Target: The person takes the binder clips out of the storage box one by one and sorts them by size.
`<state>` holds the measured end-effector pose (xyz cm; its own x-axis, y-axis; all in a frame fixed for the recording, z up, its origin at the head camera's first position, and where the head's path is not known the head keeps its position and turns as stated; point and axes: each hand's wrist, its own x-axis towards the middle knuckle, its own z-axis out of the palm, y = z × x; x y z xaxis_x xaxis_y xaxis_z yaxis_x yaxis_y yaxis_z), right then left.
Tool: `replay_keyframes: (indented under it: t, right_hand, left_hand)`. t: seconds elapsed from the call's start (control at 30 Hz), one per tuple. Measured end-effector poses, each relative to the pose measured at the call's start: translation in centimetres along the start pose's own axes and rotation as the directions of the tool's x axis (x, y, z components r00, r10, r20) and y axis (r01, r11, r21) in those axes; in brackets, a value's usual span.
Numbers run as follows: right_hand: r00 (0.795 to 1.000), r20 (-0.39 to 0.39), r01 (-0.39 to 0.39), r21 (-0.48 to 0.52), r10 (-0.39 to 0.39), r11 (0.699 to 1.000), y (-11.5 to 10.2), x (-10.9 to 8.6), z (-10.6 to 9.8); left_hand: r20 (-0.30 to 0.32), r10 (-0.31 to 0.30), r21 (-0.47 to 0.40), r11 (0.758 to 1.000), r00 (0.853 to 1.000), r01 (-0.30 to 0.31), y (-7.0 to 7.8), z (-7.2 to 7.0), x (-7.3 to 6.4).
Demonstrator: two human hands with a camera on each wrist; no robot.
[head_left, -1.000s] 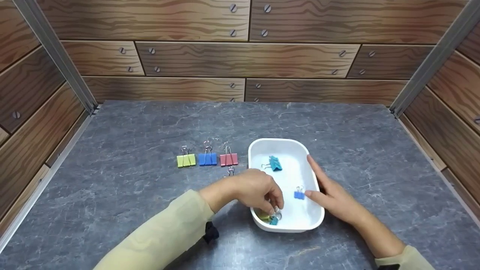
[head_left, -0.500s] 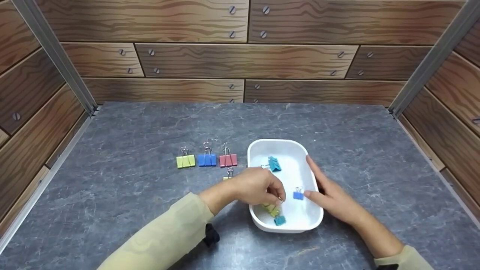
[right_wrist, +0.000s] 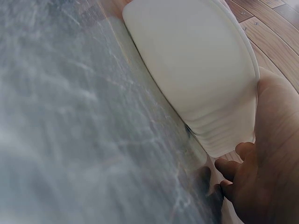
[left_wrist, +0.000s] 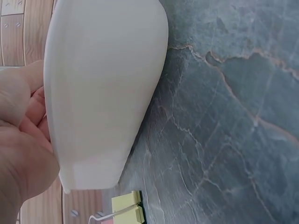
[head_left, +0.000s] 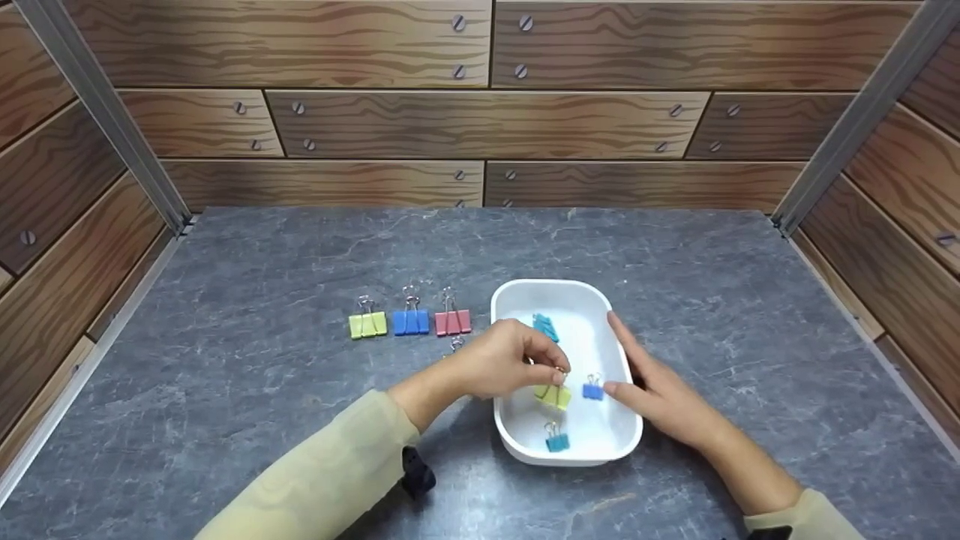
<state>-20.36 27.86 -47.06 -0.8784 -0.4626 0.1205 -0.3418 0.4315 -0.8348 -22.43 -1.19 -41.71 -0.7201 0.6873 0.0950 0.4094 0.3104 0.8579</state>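
My left hand (head_left: pixel 499 364) reaches over the left rim of a white plastic tray (head_left: pixel 566 456). Its thumb and forefinger pinch the wire handles of a yellow-green binder clip (head_left: pixel 553 397) above the tray floor. At the tray's right side, my right hand (head_left: pixel 660 390) holds the wall, thumb over the rim and fingers along the outside. A small blue binder clip (head_left: pixel 592 391) sits inside by that thumb. Two teal clips are also inside: a small binder clip (head_left: pixel 557 442) near the front and a larger binder clip (head_left: pixel 546 328) farther back, partly covered by the left hand.
Left of the tray, a yellow-green binder clip (head_left: pixel 367 325), a blue binder clip (head_left: pixel 411 322) and a red binder clip (head_left: pixel 453 322) stand in a row on the dark marbled table (head_left: pixel 300 262). Another clip (head_left: pixel 457 345) shows partly behind the left wrist. Wood-patterned panels (head_left: pixel 375 124) enclose the table.
The left hand has drawn the yellow-green binder clip from the tray's front left corner, back and up, away from the small teal clip. The right hand keeps its place on the tray.
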Motion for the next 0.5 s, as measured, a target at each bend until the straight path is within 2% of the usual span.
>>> replay_keyframes:
  t: [0.1,0.2,0.37,0.5]
  right_hand:
    - [1.000,0.002,-0.001,0.001,0.001,1.000,-0.04,0.02,-0.03]
    - [1.000,0.008,-0.005,0.001,0.005,1.000,-0.12,0.03,-0.05]
    - [1.000,0.012,-0.009,0.007,0.009,1.000,-0.20,-0.02,-0.01]
    - [1.000,0.005,-0.006,0.003,0.006,1.000,-0.15,-0.07,-0.01]
  left_hand:
    - [-0.032,-0.018,-0.054,0.998,0.999,0.016,-0.04,-0.04,-0.09]
    - [-0.064,-0.014,-0.089,0.996,0.998,0.008,-0.07,-0.07,-0.14]
    - [-0.129,0.004,-0.120,0.993,0.992,-0.019,0.06,-0.24,-0.38]
    - [-0.169,-0.018,-0.153,0.988,0.985,-0.008,0.56,-0.81,-0.73]
